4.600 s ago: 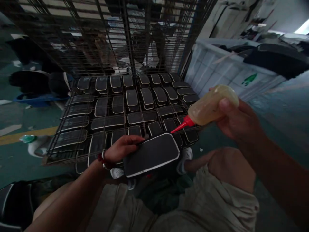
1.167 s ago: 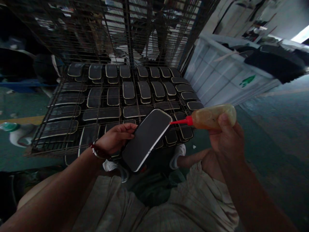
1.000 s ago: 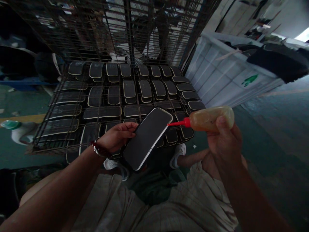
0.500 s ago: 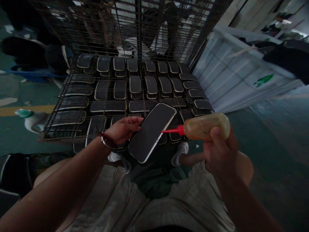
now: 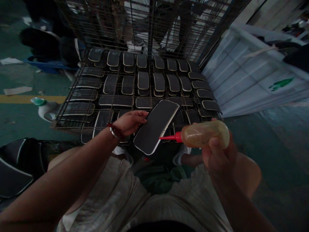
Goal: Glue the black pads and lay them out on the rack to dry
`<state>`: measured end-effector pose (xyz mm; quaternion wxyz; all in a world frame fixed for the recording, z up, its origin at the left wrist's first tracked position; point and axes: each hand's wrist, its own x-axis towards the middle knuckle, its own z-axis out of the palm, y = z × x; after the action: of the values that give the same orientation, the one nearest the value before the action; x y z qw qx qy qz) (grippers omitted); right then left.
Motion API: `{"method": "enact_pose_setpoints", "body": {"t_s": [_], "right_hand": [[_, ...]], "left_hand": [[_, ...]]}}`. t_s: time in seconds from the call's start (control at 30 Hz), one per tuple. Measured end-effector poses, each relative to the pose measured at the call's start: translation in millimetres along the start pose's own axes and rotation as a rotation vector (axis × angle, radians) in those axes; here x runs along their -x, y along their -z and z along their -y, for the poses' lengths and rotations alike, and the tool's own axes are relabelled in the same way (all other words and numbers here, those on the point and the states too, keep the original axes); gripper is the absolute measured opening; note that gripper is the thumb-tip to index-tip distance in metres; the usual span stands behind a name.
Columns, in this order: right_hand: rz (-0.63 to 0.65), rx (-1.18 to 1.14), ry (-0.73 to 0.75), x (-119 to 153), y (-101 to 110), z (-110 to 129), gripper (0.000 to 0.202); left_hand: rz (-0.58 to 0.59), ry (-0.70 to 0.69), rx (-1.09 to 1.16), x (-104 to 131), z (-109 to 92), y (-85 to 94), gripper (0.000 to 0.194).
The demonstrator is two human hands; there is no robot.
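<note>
My left hand point(image 5: 132, 123) is closed on the left edge of a dark, rounded rectangular panel point(image 5: 155, 129) with a pale rim, held tilted above a wire rack. In my right hand point(image 5: 217, 154) lies a squeeze bottle point(image 5: 205, 133) of amber liquid, fingers wrapped round it. The bottle's red nozzle point(image 5: 169, 137) points left, its tip at the panel's pale right edge, towards the lower end. Behind the panel, several similar dark panels point(image 5: 159, 82) with pale edges lie in rows on the rack.
The wire rack point(image 5: 72, 127) spans the space before my knees, with an upright mesh point(image 5: 116, 22) behind it. To the right stands a large white bin point(image 5: 231, 64). A white jug point(image 5: 47, 109) with a green cap is at the left. More dark pieces point(image 5: 14, 167) lie by my left leg.
The nozzle tip has moved down along the panel's right edge, towards its lower end. Both hands keep their holds. The whole view has shifted a little.
</note>
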<state>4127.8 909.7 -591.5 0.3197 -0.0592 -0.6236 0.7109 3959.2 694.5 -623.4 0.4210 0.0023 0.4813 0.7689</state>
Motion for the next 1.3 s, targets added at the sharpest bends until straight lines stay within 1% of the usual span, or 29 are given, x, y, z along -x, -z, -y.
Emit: {"method": "enact_pose_setpoints", "body": {"t_s": [0.13, 0.27, 0.33, 0.47, 0.63, 0.73, 0.83, 0.97, 1.03, 1.17, 1.3], "right_hand": [[0.039, 0.002, -0.024, 5.0, -2.9, 0.6, 0.046], [0.047, -0.006, -0.036, 7.8, -4.2, -0.4, 0.051], [0.039, -0.009, -0.033, 7.3, -5.5, -1.0, 0.05], [0.014, -0.013, 0.008, 2.3, -9.7, -2.7, 0.05], [-0.08, -0.022, 0.118, -8.0, -15.1, -7.2, 0.044], [-0.147, -0.018, 0.179, -14.3, -18.5, -10.8, 0.045], [-0.196, -0.022, 0.223, -18.9, -23.2, -13.1, 0.046], [-0.175, 0.007, 0.288, -19.2, -32.9, -14.5, 0.044], [-0.176, 0.033, 0.313, -16.4, -37.6, -16.2, 0.044], [-0.158, 0.079, 0.305, -8.0, -42.7, -21.3, 0.048], [-0.106, 0.133, 0.247, 2.2, -43.4, -21.7, 0.053]], "left_hand": [[-0.076, -0.016, 0.039, 0.9, -4.1, -3.1, 0.03], [-0.079, -0.021, 0.097, 0.6, -9.1, -3.1, 0.03], [-0.093, -0.033, 0.121, -0.2, -10.6, -2.0, 0.028], [-0.204, -0.047, 0.195, -2.9, -12.3, -1.0, 0.029], [-0.339, -0.021, 0.372, -8.7, -14.9, -0.6, 0.029], [-0.349, -0.016, 0.449, -11.1, -17.5, -1.0, 0.034], [-0.363, -0.045, 0.494, -11.4, -20.6, -3.9, 0.037], [-0.492, -0.075, 0.556, -10.2, -26.1, -10.1, 0.038], [-0.53, -0.079, 0.578, -9.2, -29.0, -12.8, 0.037], [-0.578, -0.071, 0.608, -7.0, -32.7, -16.3, 0.03], [-0.577, -0.094, 0.615, -6.6, -33.1, -17.2, 0.027]]}}
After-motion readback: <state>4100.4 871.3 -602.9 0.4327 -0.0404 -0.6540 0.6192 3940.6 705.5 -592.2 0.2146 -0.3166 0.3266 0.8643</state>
